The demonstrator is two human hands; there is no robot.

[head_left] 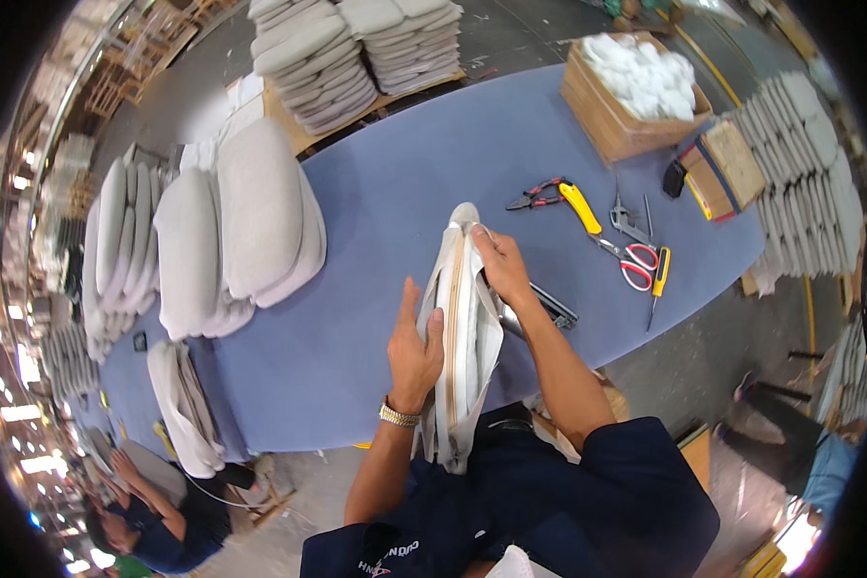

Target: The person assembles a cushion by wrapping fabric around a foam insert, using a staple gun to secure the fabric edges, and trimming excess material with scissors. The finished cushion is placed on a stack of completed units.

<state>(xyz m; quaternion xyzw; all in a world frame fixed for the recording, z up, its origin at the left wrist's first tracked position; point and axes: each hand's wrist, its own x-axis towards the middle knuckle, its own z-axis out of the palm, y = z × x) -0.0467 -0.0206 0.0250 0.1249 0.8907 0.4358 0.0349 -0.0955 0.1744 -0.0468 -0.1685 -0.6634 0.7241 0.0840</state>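
Note:
A light grey seat cushion (469, 328) stands on edge in front of me, its long zip (456, 318) facing up and the cover's flaps spread to either side. White filling shows along the opening. My right hand (499, 262) grips the cover near the cushion's far end. Beside the left flap is my left hand (414, 354), with a gold watch at the wrist. Its fingers are stretched and apart, and the thumb rests against the cover. A dark metal tool (555, 306), partly hidden by my right forearm, lies on the blue table (376, 222).
Pliers (538, 195), a yellow-handled knife (580, 207), an air gun (630, 223), scissors (636, 266) and a screwdriver (660, 279) lie at right. Behind stands a box of white stuffing (602, 120). Grey cushions (260, 212) are piled left; a co-worker (169, 511) sits lower left.

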